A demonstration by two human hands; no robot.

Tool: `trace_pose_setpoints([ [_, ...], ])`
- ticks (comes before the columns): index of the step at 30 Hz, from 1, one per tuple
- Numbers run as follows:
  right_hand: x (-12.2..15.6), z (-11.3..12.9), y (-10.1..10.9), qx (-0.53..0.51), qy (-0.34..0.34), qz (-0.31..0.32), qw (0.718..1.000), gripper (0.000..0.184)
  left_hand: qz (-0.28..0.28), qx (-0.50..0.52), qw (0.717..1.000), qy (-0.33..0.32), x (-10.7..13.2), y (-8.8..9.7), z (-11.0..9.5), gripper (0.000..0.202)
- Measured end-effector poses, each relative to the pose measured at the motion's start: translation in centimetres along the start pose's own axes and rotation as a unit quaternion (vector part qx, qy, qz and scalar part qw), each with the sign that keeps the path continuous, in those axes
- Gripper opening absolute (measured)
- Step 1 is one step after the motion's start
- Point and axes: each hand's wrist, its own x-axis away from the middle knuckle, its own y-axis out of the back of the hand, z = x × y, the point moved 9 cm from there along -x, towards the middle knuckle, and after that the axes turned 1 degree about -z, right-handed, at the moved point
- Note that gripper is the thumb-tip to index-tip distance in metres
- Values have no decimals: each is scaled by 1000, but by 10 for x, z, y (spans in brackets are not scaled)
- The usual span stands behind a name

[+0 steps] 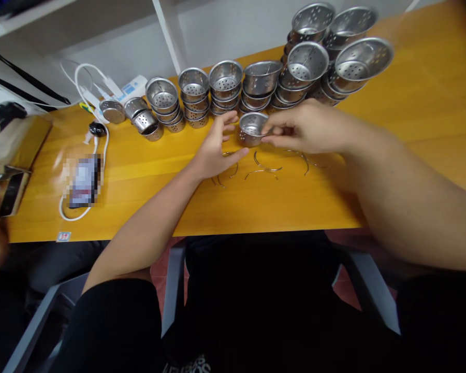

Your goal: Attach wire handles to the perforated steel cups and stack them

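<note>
1. The cup (252, 128), a small perforated steel one, sits low over the table (256, 207), just in front of the stacks (225, 85) of like cups along the back edge.
2. The right hand (306, 127) has it: thumb and fingers are pinched together at the cup's right rim. Something thin seems to be caught in the pinch too, but it is too blurred to tell.
3. The left hand (217, 150) is open, fingers spread and curved toward the cup's left side. It grips nothing, and I cannot tell whether the fingertips touch the cup.
4. Several bent wires (267, 167) lie loose on the table just under and in front of both hands.
5. Judged from this, the step in hand looks like fitting a wire to the cup's rim, with the right hand working the rim and the left ready to steady.
6. The next move calls for a still cup: the left hand would need to close on its wall. The wire end must also meet a small hole squarely, since springy wire slips easily.
7. Larger strainers (334, 57) are piled at the far right, and a white cable (101, 150) lies well to the left.
</note>
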Motion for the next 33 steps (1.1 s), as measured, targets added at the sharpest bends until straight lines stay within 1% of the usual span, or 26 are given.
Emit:
trace_pose_setpoints([
  [3, -2, 24, -7, -45, 67, -24, 996, 23, -1, 0, 1000, -20, -3, -2, -4, 127],
  [5, -4, 38, -12, -67, 110, -39, 991, 24, 0, -6, 1000, -29, -4, -1, -5, 130],
  [6, -5, 41, -13, -79, 115, -43, 989, 24, -5, -11, 999, -30, -4, 1, -3, 130],
  [7, -6, 41, -12, -89, 102, -44, 990, 24, -12, -16, 999, -28, -5, 4, -1, 129],
  [8, -6, 37, -12, -96, 72, -37, 992, 26, -20, -23, 999, -22, -5, 8, 3, 130],
  [10, -5, 26, -10, -100, -5, 3, 995, 30, -41, -38, 998, 4, -5, 15, 11, 130],
  [11, -2, 21, -9, -94, -40, 36, 994, 29, -49, -42, 998, 22, -5, 18, 16, 129],
  [13, 6, 12, -11, -74, -91, 121, 986, 24, -63, -39, 996, 51, -5, 23, 22, 127],
  [15, 13, 8, -17, -59, -121, 194, 972, 23, -69, -29, 995, 59, -5, 25, 23, 122],
  [17, 16, 9, -23, -47, -132, 230, 963, 20, -67, -25, 996, 55, -5, 24, 21, 119],
  [19, 13, 14, -30, -29, -124, 240, 962, 14, -72, -19, 995, 60, -5, 24, 22, 116],
  [21, 8, 19, -37, 1, -107, 241, 965, 8, -90, -7, 993, 76, -4, 26, 28, 114],
  [23, 4, 22, -42, 33, -92, 235, 967, 11, -102, 0, 991, 88, -3, 27, 35, 114],
  [25, 0, 24, -44, 57, -86, 224, 969, 13, -100, -4, 991, 89, -4, 26, 42, 115],
  [29, -3, 28, -46, 107, -104, 214, 965, 8, -85, -28, 992, 84, -5, 24, 52, 118],
  [33, -4, 36, -42, 176, -141, 221, 949, 6, -86, -23, 993, 83, -5, 23, 56, 118],
])
